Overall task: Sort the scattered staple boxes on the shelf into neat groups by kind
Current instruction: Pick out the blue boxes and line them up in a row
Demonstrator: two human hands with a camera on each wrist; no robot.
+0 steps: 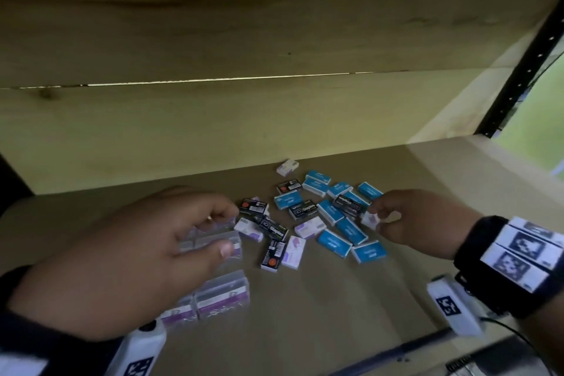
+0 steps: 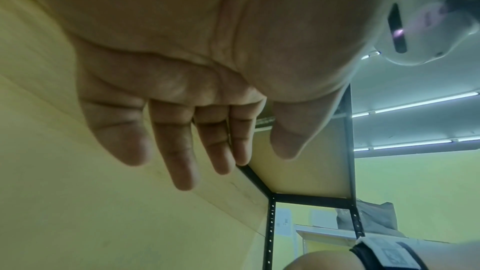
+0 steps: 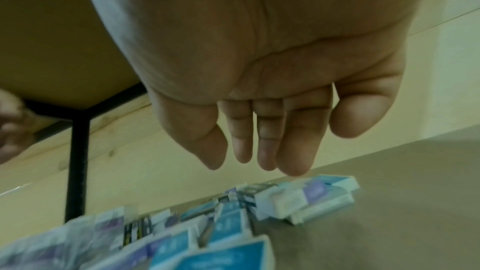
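Staple boxes lie scattered on the brown shelf [image 1: 320,308]: several blue boxes [image 1: 349,230] to the right, black boxes [image 1: 302,209] and white-and-purple boxes [image 1: 309,227] in the middle, one white box [image 1: 287,167] apart at the back. Clear plastic boxes with purple labels [image 1: 221,294] sit grouped at the left. My left hand [image 1: 224,230] hovers over the farther clear boxes [image 1: 213,241]; in the left wrist view the left hand [image 2: 259,157] shows straight fingers and holds nothing. My right hand [image 1: 377,218] reaches a white-and-purple box [image 1: 370,220] at the pile's right edge. The right wrist view shows the right hand [image 3: 249,165] loose just above that box [image 3: 283,198].
A pale wooden back panel [image 1: 213,119] closes the shelf behind the pile. A black perforated metal upright [image 1: 518,70] stands at the right rear corner. The shelf's front edge rail [image 1: 396,351] runs below my right wrist. Bare shelf surface lies between the pile and that rail.
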